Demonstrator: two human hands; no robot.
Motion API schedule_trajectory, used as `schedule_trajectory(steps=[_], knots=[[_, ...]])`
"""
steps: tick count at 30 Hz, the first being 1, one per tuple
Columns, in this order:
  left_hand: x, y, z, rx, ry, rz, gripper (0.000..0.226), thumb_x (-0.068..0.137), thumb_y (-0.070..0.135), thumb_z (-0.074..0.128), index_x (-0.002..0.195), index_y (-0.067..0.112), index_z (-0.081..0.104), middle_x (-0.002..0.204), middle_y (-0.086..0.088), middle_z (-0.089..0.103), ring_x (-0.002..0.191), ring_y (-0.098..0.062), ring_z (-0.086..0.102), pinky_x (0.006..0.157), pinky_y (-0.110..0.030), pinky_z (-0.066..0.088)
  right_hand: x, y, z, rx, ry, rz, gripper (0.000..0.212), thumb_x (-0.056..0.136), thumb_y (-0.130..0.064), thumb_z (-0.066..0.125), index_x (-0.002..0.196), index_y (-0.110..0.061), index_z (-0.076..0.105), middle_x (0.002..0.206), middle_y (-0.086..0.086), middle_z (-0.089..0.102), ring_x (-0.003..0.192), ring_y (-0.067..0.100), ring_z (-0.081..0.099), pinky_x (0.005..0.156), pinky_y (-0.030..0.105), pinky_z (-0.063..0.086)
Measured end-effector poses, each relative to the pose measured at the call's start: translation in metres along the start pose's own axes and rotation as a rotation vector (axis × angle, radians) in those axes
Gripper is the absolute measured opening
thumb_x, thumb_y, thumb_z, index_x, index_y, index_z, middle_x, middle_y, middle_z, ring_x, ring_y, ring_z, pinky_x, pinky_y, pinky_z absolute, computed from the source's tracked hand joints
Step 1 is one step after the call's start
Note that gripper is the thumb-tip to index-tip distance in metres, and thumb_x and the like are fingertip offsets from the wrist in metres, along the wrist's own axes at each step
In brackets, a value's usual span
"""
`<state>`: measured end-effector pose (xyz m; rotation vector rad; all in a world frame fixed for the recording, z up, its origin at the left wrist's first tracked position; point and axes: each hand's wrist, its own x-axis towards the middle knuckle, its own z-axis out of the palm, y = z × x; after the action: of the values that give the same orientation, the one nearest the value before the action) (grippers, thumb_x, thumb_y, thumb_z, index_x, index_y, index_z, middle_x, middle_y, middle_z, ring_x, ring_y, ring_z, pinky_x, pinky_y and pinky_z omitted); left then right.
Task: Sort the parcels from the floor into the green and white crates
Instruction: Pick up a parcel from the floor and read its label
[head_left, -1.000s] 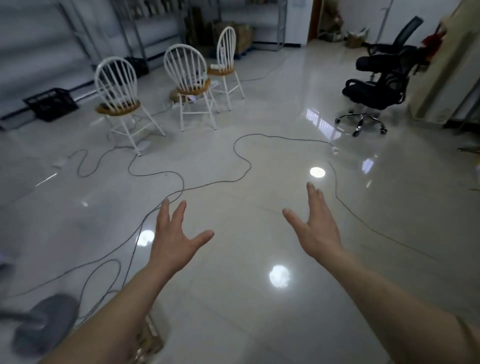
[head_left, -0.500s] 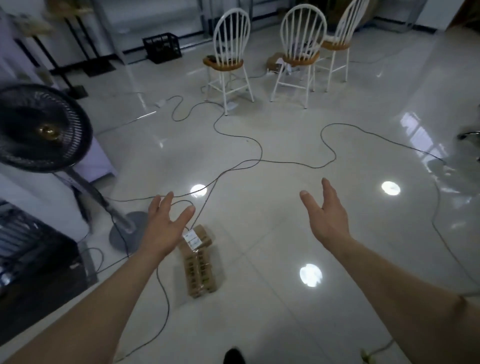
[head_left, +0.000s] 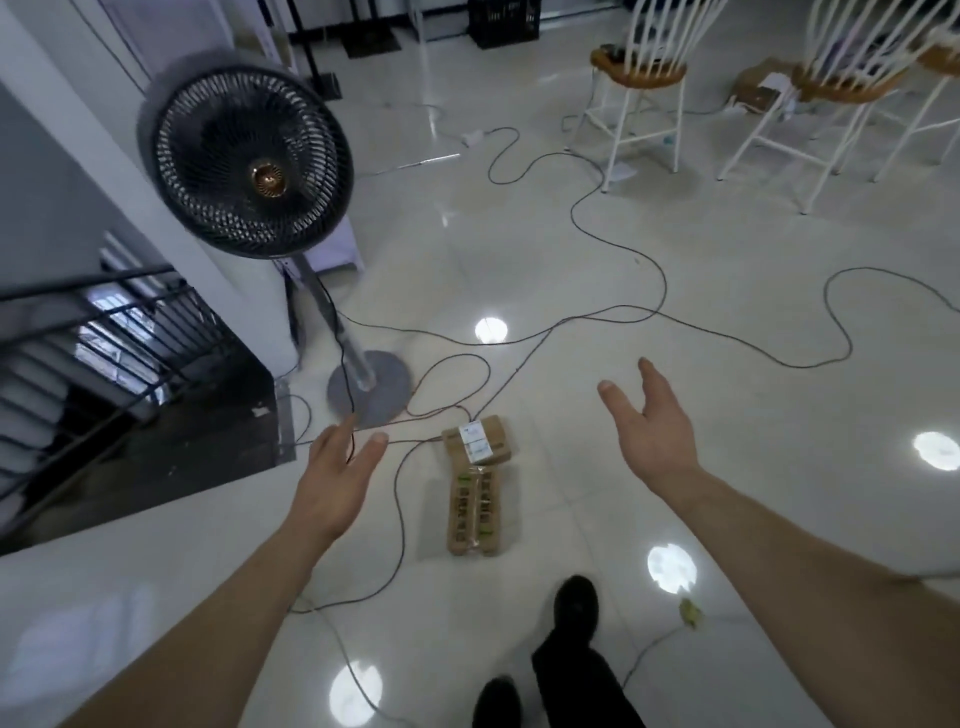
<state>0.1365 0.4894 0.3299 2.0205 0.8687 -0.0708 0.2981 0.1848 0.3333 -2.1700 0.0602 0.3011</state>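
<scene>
Two hands: the left hand (head_left: 332, 483) and the right hand (head_left: 654, 441). Between them lie two brown parcels, the labelled parcel (head_left: 476, 441) and the long parcel (head_left: 472, 512). Beyond the left hand stands one fan (head_left: 244, 161). Farther off are three white chairs (head_left: 641, 78) and one black crate (head_left: 501, 21).

The scene is taken in by a single wide-angle camera worn on the head. It is aimed forward and steeply down at the floor (head_left: 753, 249), so the parcels (head_left: 475, 488) are caught just below the middle of the frame, just beyond the shoe (head_left: 574, 597). Both forearms are seen entering from the lower corners, close to the lens. The left hand (head_left: 332, 478) is framed left of the parcels and the right hand (head_left: 654, 441) right of them. The fan (head_left: 249, 161) is shown large, up and left of the parcels. The chairs (head_left: 641, 78), well beyond the parcels, are cut off by the top edge. Straight lines are bent near the borders.
</scene>
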Motion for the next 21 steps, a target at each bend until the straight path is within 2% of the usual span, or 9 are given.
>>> schedule_trajectory(steps=[5, 12, 16, 21], knots=[[0.035, 0.0, 0.029, 0.025, 0.005, -0.089, 0.065, 0.099, 0.055, 0.045, 0.156, 0.026, 0.032, 0.165, 0.0, 0.021, 0.152, -0.016, 0.018, 0.12, -0.035, 0.015, 0.058, 0.012, 0.021, -0.022, -0.094, 0.039, 0.081, 0.098, -0.061, 0.052, 0.165, -0.026, 0.021, 0.172, 0.001, 0.019, 0.157, 0.019, 0.021, 0.127, 0.04, 0.019], [0.094, 0.002, 0.102, -0.028, -0.028, -0.247, 0.062, 0.1, 0.055, 0.045, 0.154, 0.026, 0.036, 0.161, -0.001, 0.03, 0.146, -0.02, 0.031, 0.118, -0.036, 0.022, 0.142, 0.058, 0.043, -0.061, -0.175, 0.114, 0.081, 0.099, -0.061, 0.052, 0.165, -0.024, 0.022, 0.172, 0.003, 0.02, 0.157, 0.021, 0.022, 0.126, 0.04, 0.021], [0.124, -0.02, 0.149, -0.074, -0.076, -0.374, 0.063, 0.1, 0.052, 0.048, 0.154, 0.022, 0.037, 0.16, 0.0, 0.033, 0.146, -0.02, 0.032, 0.117, -0.034, 0.021, 0.174, 0.097, 0.074, -0.082, -0.216, 0.169, 0.081, 0.098, -0.062, 0.052, 0.165, -0.024, 0.023, 0.17, 0.001, 0.024, 0.154, 0.023, 0.029, 0.124, 0.042, 0.026], [0.168, -0.073, 0.202, -0.081, -0.124, -0.481, 0.062, 0.101, 0.048, 0.047, 0.154, 0.017, 0.037, 0.159, 0.0, 0.036, 0.146, -0.02, 0.033, 0.116, -0.031, 0.022, 0.211, 0.155, 0.129, -0.084, -0.251, 0.228, 0.083, 0.097, -0.063, 0.054, 0.164, -0.026, 0.022, 0.171, 0.0, 0.023, 0.156, 0.022, 0.026, 0.126, 0.048, 0.026]])
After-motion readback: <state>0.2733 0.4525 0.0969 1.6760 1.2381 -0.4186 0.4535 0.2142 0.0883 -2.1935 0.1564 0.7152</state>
